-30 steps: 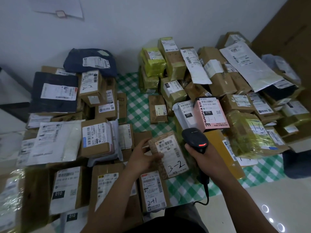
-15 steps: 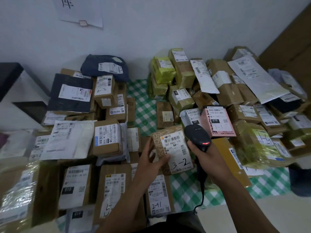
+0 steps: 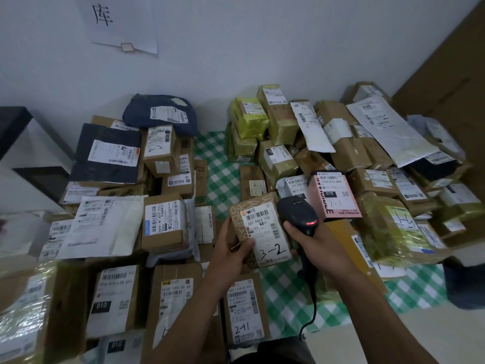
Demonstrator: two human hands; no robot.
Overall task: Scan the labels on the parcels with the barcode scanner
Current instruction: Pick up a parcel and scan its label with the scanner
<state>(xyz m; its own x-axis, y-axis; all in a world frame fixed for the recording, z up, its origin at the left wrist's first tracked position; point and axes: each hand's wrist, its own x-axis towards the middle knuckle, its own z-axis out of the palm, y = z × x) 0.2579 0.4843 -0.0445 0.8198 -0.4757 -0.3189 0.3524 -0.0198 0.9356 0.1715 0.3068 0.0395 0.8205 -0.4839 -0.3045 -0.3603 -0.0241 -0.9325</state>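
Observation:
My left hand (image 3: 231, 250) grips a small brown parcel (image 3: 259, 229) by its left edge, thumb on the white label marked "3-2". The label faces up, tilted toward me. My right hand (image 3: 319, 248) holds a black barcode scanner (image 3: 298, 214) just right of the parcel. A red light glows on the scanner's head, and its cable (image 3: 311, 311) hangs down toward me. A pink box (image 3: 333, 195) marked "1-1" lies right behind the scanner.
Two heaps of labelled parcels cover a green checked cloth (image 3: 223, 179): cardboard boxes and dark bags (image 3: 107, 156) on the left, yellow-taped boxes (image 3: 249, 119) and white mailers (image 3: 388, 130) on the right. A box marked "241" (image 3: 246, 311) lies below my left hand. A wall stands behind.
My left hand has lifted the "3-2" parcel off the pile and up toward the scanner. The camera has tilted upward, showing more wall.

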